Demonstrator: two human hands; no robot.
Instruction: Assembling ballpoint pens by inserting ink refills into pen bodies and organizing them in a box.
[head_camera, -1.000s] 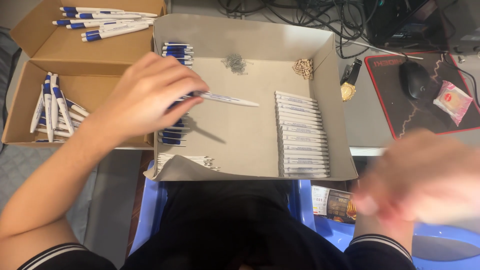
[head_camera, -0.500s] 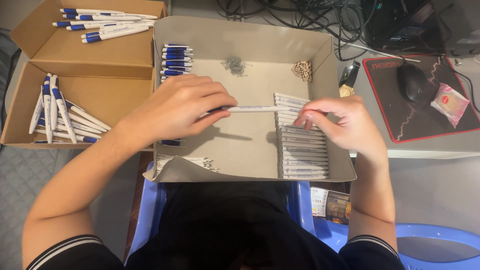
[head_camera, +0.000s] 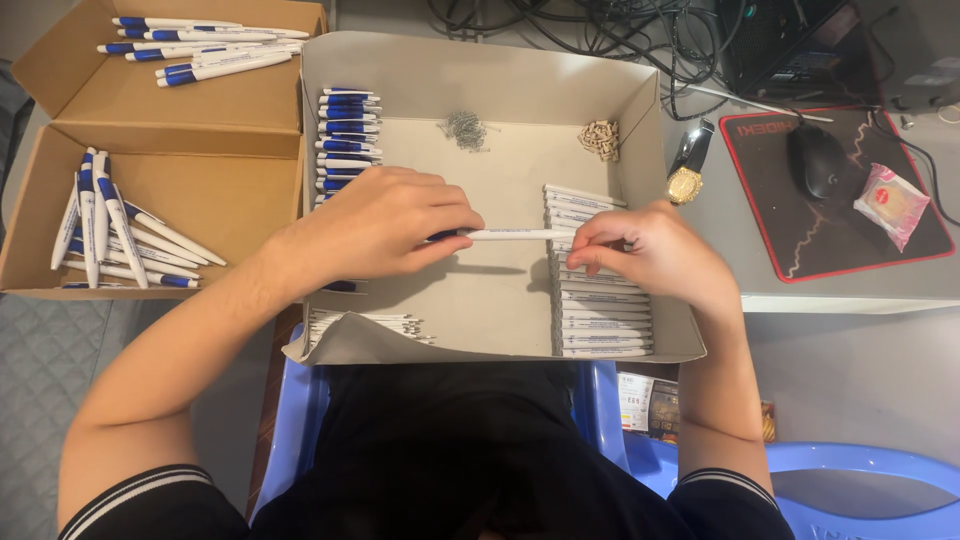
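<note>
At the centre of the frame, the left hand (head_camera: 375, 225) and right hand (head_camera: 645, 250) each pinch one end of a white pen barrel (head_camera: 520, 235), held level over the grey tray (head_camera: 480, 80), beside the stacked white barrels (head_camera: 600, 310).

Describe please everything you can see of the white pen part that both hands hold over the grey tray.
The white pen barrel is a slim, straight tube, apparently plastic, lying nearly level above the tray floor. The left hand pinches its left end, where something dark shows, and the fingers of the right hand grip its right end. It hangs just left of the stacked row of white barrels. Whether it bears print cannot be told.
</note>
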